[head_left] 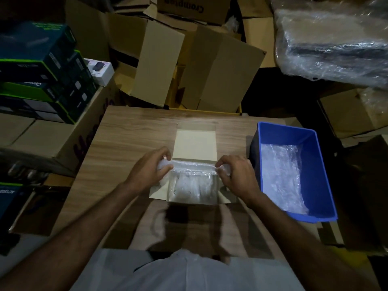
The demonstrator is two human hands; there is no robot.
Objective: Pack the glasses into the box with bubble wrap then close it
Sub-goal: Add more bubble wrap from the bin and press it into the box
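Small white cardboard box [195, 164] open on the wooden table [130, 131], lid flap [195, 143] laid back away from the body, side flaps splayed outward. Inside, dim clear shapes, probably the glasses [189, 189], already wrapped or lined; exact count impossible to tell. Across the mouth of the box, a rolled strip of bubble wrap [193, 165], stretched taut between both hands. Left hand [147, 169] pinching the left end with curled fingers and thumb; right hand [237, 175] pinching the right end likewise. Held level and wide, apparently to lay padding evenly over the contents before folding the flaps shut. To the right, touching or just beside the box, a blue plastic bin [315, 164] with more bubble wrap in it, kept near for reach. Behind, a carton [189, 7] printed "Crompton", upside down; stacked retail boxes [42, 70] at left, labels too blurred to read.
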